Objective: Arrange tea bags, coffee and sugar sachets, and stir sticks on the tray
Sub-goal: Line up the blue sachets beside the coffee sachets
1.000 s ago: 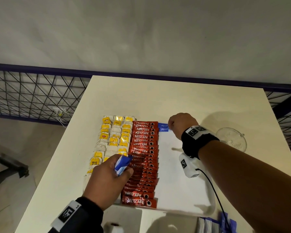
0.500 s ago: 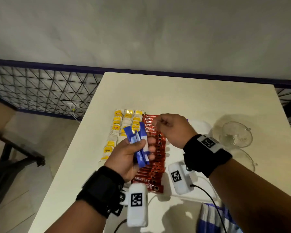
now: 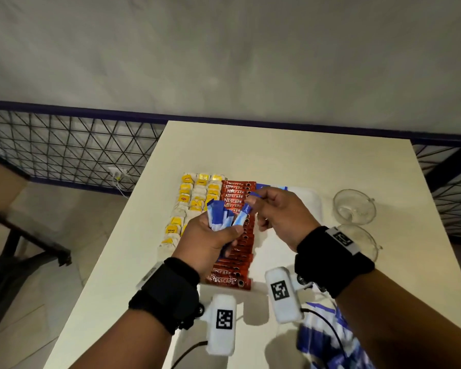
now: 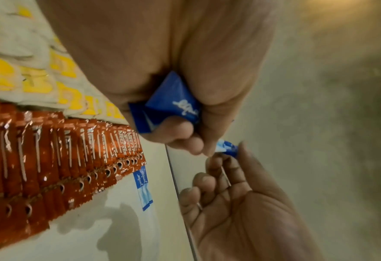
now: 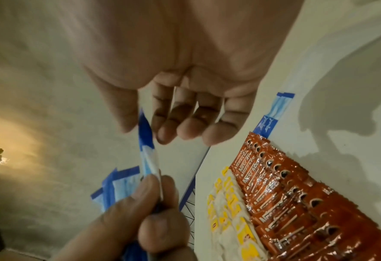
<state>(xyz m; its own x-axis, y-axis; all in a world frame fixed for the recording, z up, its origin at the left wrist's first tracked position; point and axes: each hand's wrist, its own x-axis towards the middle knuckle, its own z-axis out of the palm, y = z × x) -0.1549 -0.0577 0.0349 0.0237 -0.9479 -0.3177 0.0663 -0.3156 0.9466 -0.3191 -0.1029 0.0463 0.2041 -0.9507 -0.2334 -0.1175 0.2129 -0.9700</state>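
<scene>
My left hand (image 3: pixel 218 233) grips a fanned bunch of blue sugar sachets (image 3: pixel 218 215) above the white tray (image 3: pixel 274 251). My right hand (image 3: pixel 253 202) pinches the top end of one sachet (image 3: pixel 244 217) between thumb and forefinger while its lower end still sits in the bunch, as the right wrist view shows (image 5: pixel 148 150). On the tray lie columns of yellow-tagged tea bags (image 3: pixel 194 198), a long overlapping row of red coffee sachets (image 3: pixel 237 189), and one blue sugar sachet (image 3: pixel 270 186) flat at the far end beside the coffee row (image 4: pixel 143 187).
Two clear glass cups (image 3: pixel 354 207) (image 3: pixel 362 241) stand right of the tray. A blue-and-white pack (image 3: pixel 328 339) lies at the table's near edge under my right arm. A wire mesh railing (image 3: pixel 64 150) runs past the table's left side.
My right hand left the blue sachet at the tray's far end and came back to the bunch. My left hand rose over the tray, and the right now pinches one sachet.
</scene>
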